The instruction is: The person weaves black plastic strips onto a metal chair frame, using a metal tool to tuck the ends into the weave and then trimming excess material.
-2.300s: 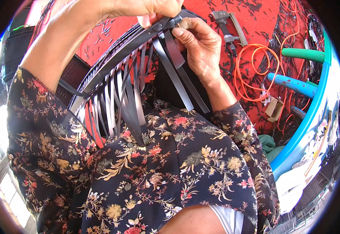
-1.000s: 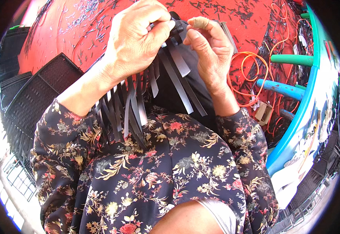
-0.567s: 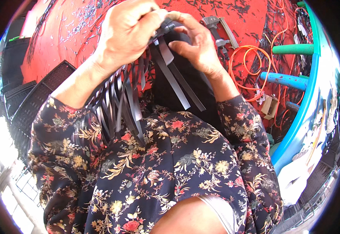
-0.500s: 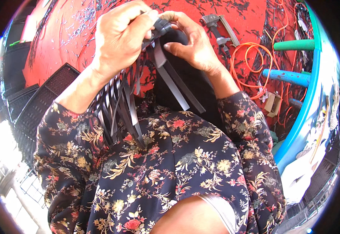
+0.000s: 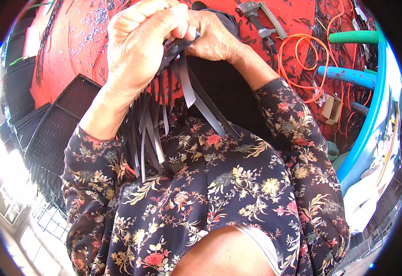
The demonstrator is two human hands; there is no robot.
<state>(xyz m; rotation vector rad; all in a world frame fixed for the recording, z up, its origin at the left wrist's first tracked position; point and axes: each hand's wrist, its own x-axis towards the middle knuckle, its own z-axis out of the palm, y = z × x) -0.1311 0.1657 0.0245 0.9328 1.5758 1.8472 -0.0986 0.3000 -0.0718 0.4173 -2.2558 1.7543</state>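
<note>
**Black strips (image 5: 186,87) gripped in both hands**

At the upper middle of the frame, the left hand (image 5: 139,43) and right hand (image 5: 212,39) close on the strips' upper ends; the loose ends hang toward the centre.

Close downward fisheye view from the head

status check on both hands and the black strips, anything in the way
Left hand closed on black band, right hand touching it, grip partly hidden. Black strips dangling below. No obstruction seen; orange hose off right, clear of both hands.
</note>
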